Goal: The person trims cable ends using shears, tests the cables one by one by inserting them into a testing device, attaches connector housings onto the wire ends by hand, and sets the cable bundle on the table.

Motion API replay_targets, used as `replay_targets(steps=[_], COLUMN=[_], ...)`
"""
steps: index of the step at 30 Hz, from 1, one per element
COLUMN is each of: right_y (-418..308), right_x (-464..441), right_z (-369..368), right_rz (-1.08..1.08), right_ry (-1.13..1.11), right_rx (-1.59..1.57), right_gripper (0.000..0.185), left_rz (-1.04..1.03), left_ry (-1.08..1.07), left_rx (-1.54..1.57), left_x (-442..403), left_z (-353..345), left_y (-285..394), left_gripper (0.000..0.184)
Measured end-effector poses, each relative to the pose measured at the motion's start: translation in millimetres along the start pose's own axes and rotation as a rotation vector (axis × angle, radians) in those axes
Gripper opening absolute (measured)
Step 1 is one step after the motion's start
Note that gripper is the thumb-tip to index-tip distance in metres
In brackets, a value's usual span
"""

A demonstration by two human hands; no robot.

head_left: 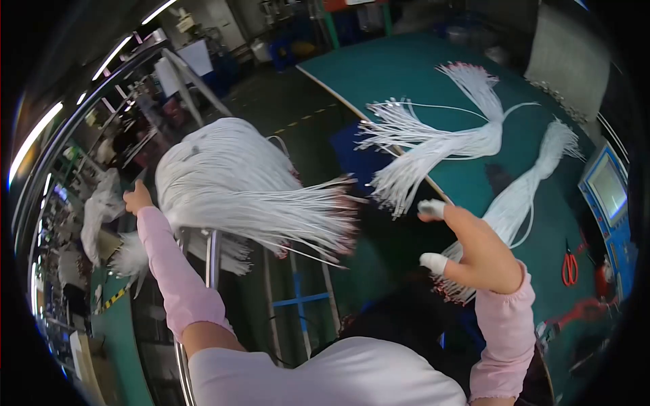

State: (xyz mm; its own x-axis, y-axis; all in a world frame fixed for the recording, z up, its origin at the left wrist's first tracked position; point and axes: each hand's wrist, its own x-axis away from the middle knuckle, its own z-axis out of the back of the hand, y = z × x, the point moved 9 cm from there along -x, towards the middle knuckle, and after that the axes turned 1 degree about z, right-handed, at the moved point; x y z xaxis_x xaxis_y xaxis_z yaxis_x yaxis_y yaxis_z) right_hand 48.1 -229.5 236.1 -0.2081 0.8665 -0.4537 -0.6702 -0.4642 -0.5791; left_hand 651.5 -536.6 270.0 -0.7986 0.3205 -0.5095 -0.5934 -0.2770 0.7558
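Note:
A thick bundle of white wires point(230, 176) hangs folded over a metal rail, its reddish-tipped ends fanned to the right. My left hand point(139, 197) is at the bundle's left side, its fingers bent; what they hold, if anything, is too small to make out. My right hand point(467, 247), with white covers on the fingertips, is held over the edge of the green table, thumb and fingers apart and nothing between them. Behind it a long white wire bundle point(518, 196) lies on the table. Another white bundle point(474, 141) with splayed ends lies farther back.
The green table point(399, 68) fills the right side. Red-handled scissors point(569, 268) and a blue device with a screen point(608, 189) are at its right. A clear plastic bag point(101, 210) hangs at the left. A metal frame with a blue crossbar point(301, 299) stands below the rail.

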Motion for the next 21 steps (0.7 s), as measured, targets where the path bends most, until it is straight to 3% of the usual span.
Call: replay_targets(steps=[2, 4, 5, 7, 8, 11, 14, 15, 16, 18, 20, 21], right_y=[56, 81, 85, 81, 78, 79, 82, 78, 78, 77, 72, 66], right_x=[38, 72, 87, 115, 125, 161, 198, 206, 223, 241, 261, 265], right_z=[-7, -17, -26, -41, -44, -46, -57, -57, -63, -67, -69, -64], right_rz=[-0.294, -0.441, -0.549, -0.464, -0.524, -0.547, -0.643, -0.695, -0.980, -0.778, -0.850, -0.849], right_ry=[0.049, 0.049, -0.025, -0.055, -0.082, 0.056, 0.069, 0.083, 0.055, 0.142, 0.213, 0.211], right_rx=[-0.036, -0.065, -0.177, -0.167, -0.178, -0.177, -0.196, -0.224, -0.421, -0.223, -0.292, -0.271], right_gripper=[0.045, 0.038, 0.037, 0.035, 0.033, 0.029, 0.033, 0.033, 0.034, 0.036, 0.037, 0.037], left_rz=[-0.315, -0.551, -0.594, -0.763, -0.804, -1.053, -1.207, -1.350, -1.480, -1.495, -1.476, -1.483], left_ry=[-0.107, -0.181, -0.361, -0.651, -0.847, -1.274, -1.490, -1.402, -1.297, -1.360, -1.458, -1.599], left_rx=[0.269, 0.629, 0.716, 0.776, 0.872, 0.936, 0.847, 0.675, 0.505, 0.296, 0.127, 0.196], left_x=[41, 122, 176, 306, 373, 564, 715, 751, 782, 822, 856, 879], left_z=[-50, -89, -108, -93, -86, -75, -61, -63, -64, -79, -100, -119], left_y=[48, 127, 167, 249, 278, 325, 336, 340, 344, 355, 365, 367], left_gripper=[0.059, 0.046, 0.040, 0.028, 0.027, 0.028, 0.043, 0.051, 0.059, 0.070, 0.076, 0.080])
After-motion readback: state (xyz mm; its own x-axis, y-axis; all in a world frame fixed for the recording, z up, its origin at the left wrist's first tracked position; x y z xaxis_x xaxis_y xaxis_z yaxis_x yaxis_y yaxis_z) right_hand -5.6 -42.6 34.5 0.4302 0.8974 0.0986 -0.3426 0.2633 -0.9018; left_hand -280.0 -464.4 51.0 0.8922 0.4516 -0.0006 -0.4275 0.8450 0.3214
